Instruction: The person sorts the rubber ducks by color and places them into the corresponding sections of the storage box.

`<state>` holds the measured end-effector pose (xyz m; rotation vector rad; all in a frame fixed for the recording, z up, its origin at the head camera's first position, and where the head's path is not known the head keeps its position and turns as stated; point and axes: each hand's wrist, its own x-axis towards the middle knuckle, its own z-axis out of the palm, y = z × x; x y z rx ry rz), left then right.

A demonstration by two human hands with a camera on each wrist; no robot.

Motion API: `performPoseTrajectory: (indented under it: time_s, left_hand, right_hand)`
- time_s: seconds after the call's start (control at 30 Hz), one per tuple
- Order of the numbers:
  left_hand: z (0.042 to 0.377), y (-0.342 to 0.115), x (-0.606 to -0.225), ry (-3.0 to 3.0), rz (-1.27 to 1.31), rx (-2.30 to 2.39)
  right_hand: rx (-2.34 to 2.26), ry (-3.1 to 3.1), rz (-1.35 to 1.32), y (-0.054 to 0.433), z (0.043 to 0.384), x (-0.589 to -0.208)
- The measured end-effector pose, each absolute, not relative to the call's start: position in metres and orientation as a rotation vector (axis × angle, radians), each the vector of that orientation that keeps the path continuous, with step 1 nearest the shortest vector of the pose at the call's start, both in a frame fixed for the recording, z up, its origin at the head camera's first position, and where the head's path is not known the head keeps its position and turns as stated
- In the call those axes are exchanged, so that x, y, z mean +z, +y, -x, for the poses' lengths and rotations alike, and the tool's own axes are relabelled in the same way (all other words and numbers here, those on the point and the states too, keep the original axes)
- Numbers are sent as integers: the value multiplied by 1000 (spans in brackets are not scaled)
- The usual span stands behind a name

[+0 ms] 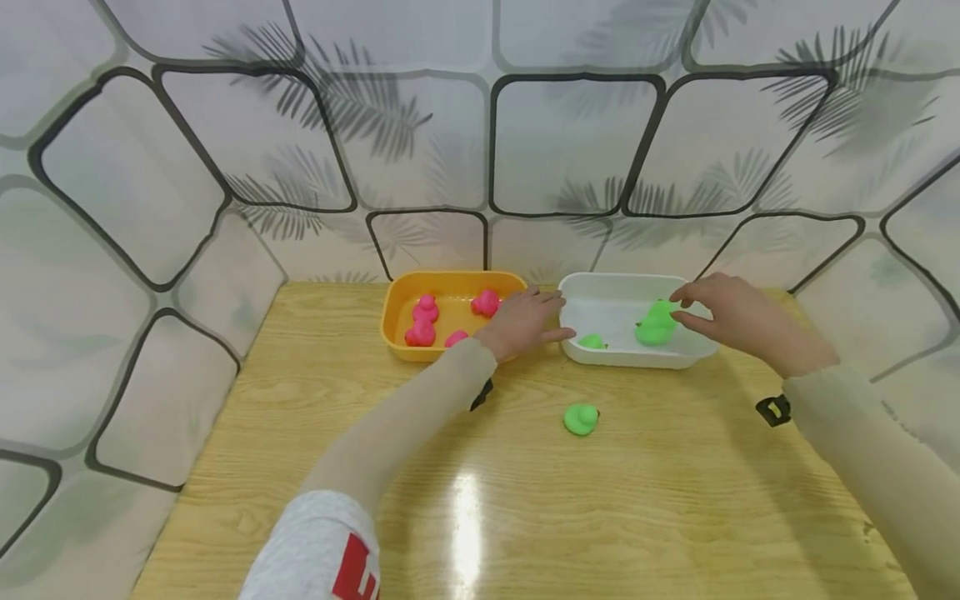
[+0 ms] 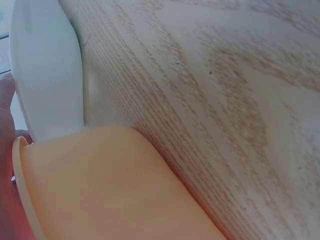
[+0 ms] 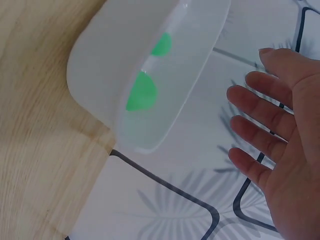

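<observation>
My left hand (image 1: 523, 323) reaches over the right end of the orange bin (image 1: 387, 321), fingers stretched out toward the near left rim of the white bin (image 1: 630, 358). My right hand (image 1: 738, 321) is above the right end of the white bin; in the right wrist view its fingers (image 3: 260, 107) are spread and hold nothing. Green toy ducks (image 1: 656, 325) lie in the white bin below that hand, with another green duck (image 1: 592, 342) near its front left corner. On the table in front of the bins sits a further green duck (image 1: 581, 419).
Several pink toy ducks (image 1: 422, 333) lie inside the orange bin, one partly hidden by my left arm. Both bins stand side by side at the back of the wooden table (image 1: 322, 450), close to the patterned backdrop (image 1: 427, 142).
</observation>
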<state>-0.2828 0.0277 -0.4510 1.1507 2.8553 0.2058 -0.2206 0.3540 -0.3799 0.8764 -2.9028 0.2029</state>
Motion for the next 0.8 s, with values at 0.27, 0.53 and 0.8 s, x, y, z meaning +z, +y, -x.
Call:
performPoseTrajectory:
  time_s: [0.27,0.53,0.8]
  left_hand:
    - [284,28,-451,2869,-1164,189]
    - [285,28,-452,2869,-1165,205]
    - [283,27,-450,2852,-1164,211]
  right_hand:
    - [246,-2764,-1032,338,208,-392]
    - [275,-2730,-1088,316,191,-400]
    - [330,-2587,-1275,293,179,-410]
